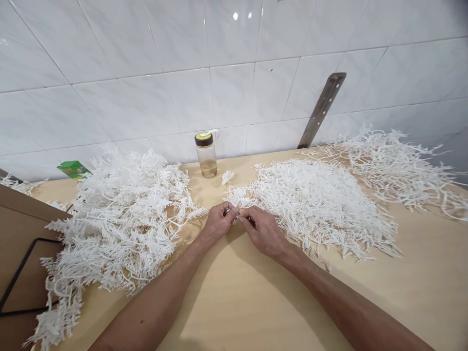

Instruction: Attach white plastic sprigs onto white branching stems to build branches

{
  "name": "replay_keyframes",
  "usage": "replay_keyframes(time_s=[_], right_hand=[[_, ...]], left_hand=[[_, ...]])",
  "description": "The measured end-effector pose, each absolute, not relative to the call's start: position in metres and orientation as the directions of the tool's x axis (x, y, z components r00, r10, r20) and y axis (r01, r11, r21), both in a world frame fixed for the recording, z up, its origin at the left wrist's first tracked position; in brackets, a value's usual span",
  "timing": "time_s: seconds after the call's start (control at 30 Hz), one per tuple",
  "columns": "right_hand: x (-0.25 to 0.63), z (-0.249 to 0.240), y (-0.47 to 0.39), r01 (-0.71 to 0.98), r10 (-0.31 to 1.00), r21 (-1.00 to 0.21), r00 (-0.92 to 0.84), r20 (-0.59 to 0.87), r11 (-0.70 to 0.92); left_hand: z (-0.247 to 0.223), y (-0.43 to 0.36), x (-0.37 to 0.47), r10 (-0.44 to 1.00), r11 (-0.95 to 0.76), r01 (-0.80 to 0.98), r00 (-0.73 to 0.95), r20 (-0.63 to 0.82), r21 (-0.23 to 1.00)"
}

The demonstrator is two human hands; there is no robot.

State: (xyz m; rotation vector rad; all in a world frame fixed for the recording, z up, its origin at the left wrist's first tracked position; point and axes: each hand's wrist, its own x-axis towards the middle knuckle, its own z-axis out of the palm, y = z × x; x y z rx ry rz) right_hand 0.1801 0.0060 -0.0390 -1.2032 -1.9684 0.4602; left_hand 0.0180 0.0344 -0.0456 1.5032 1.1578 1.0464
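My left hand [218,222] and my right hand [265,231] meet over the middle of the table, fingertips nearly touching. Both are closed in a pinch on a small white sprig [236,218], mostly hidden by the fingers. Just beyond them lies a little cluster of white sprigs [239,194]. Right of my right hand spreads a dense heap of short, thin white sprigs [314,200]. To the left of my left hand rises a larger, tangled heap of frilly white branching strands [127,214], which look like plastic.
A clear bottle [208,163] with a dark and yellow-green lid stands near the tiled wall. Longer white stems [398,165] lie at the far right. A metal bracket [321,111] leans by the wall. At left are a green box [74,169] and a brown board [22,243].
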Motion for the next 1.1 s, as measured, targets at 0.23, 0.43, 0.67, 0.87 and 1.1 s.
replay_keyframes(time_s=[0.23,0.43,0.67,0.87,1.1], right_hand=[[0.17,-0.043,-0.009,0.63,0.812,-0.526,-0.345,0.47,0.572],[0.167,-0.034,-0.018,0.537,0.793,-0.586,-0.359,0.492,0.607],[0.225,-0.02,0.019,0.76,0.786,-0.527,0.034,0.617,0.38],[0.234,-0.018,0.019,0.78,0.837,-0.575,0.128,0.532,0.246],[0.183,-0.037,0.005,0.452,0.976,-0.867,-0.15,0.158,0.209]], left_hand=[[-0.047,0.037,0.02,0.995,-0.1,0.23,0.043,0.093,0.968],[-0.046,0.037,0.015,0.992,-0.115,0.178,0.077,0.103,0.977],[-0.049,0.039,0.014,0.992,-0.054,0.111,0.121,0.041,0.992],[-0.048,0.038,0.015,0.99,-0.054,0.105,0.134,0.04,0.993],[-0.048,0.036,0.015,0.984,-0.105,0.087,0.156,0.09,0.991]])
